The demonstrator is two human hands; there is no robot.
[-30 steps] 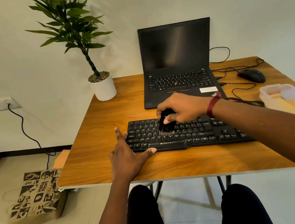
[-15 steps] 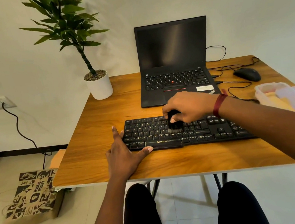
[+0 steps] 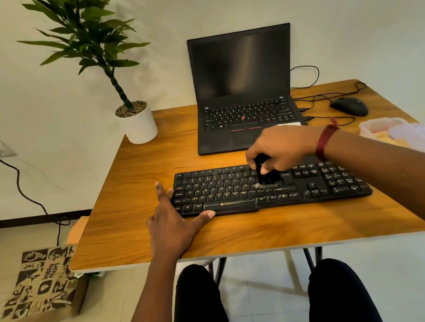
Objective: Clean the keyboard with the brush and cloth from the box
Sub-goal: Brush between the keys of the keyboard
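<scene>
A black keyboard (image 3: 222, 188) lies across the front of the wooden table (image 3: 134, 185). My right hand (image 3: 284, 147) grips a small black brush (image 3: 266, 178) whose bristles touch the keys right of the letter block. My left hand (image 3: 173, 218) rests flat on the table at the keyboard's left end, fingers against its edge and thumb along its front. A pale box (image 3: 379, 127) with a light cloth (image 3: 420, 137) over it stands at the table's right edge.
An open black laptop (image 3: 244, 91) stands behind the keyboard, with a black mouse (image 3: 349, 106) and cables to its right. A white potted plant (image 3: 138, 124) occupies the back left corner. A printed paper bag (image 3: 37, 286) sits on the floor at left.
My right hand has swept the brush rightward along the keys, from the middle of the letter block to its right side. My left hand has stayed at the keyboard's left end.
</scene>
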